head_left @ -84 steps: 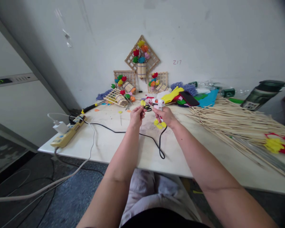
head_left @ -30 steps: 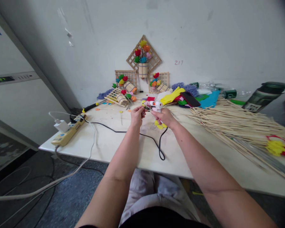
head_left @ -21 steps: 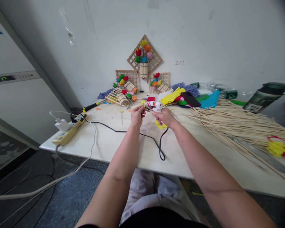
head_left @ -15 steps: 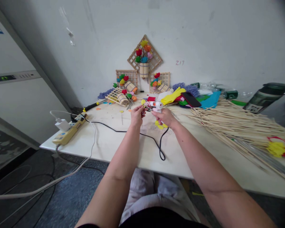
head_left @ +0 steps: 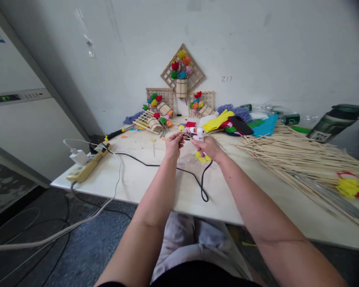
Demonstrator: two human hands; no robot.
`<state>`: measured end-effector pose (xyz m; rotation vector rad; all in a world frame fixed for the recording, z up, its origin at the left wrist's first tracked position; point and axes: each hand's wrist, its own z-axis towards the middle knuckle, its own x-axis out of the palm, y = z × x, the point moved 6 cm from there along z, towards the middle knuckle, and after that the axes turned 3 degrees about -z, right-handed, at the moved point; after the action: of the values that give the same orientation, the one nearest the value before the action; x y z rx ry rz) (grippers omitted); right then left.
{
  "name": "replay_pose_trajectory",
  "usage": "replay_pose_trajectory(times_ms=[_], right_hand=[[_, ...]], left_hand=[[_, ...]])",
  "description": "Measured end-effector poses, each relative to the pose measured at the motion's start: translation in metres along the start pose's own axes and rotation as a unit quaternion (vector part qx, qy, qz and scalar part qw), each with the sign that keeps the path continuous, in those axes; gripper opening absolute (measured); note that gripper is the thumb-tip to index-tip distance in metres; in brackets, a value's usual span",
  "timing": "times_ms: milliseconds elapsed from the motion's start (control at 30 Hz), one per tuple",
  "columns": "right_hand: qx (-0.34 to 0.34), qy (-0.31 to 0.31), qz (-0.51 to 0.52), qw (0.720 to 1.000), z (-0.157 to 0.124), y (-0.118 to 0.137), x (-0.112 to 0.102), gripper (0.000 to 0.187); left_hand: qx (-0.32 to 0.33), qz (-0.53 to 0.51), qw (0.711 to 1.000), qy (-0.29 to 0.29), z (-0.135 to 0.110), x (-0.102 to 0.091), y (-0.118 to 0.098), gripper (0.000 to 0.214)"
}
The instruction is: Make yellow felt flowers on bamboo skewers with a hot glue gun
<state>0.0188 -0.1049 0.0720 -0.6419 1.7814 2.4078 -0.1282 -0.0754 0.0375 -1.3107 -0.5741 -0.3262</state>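
My right hand is wrapped round the handle of a white hot glue gun, whose nozzle points left. Pinched in the fingers of my left hand is a thin stem with a small yellow flower piece at its top. The nozzle is close beside this flower; whether they touch I cannot tell. Several yellow petal pieces lie on the table under my right hand. A black cord loops over the table in front of my hands.
A power strip with plugs sits at the table's left edge. Stick lattices with felt flowers stand against the wall. To the right lie coloured felt sheets, a phone, many thin wooden sticks and a dark bottle.
The yellow flower piece and my left hand have shifted very slightly to the right, towards the glue gun. My right hand stays nearly still.
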Motion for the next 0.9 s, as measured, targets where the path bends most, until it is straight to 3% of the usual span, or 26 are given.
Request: replay_pose_trajectory(times_ms=[367,900], right_hand=[[0.007,0.006,0.017,1.0,-0.0006,0.0014,-0.0036,0.033],[0.005,-0.016,0.012,1.0,-0.0007,0.0021,-0.0068,0.034]], left_hand=[[-0.009,-0.055,0.998,-0.018,0.0019,-0.0055,-0.0009,0.018],[-0.014,-0.061,0.998,0.007,0.0005,-0.0014,-0.0006,0.017]])
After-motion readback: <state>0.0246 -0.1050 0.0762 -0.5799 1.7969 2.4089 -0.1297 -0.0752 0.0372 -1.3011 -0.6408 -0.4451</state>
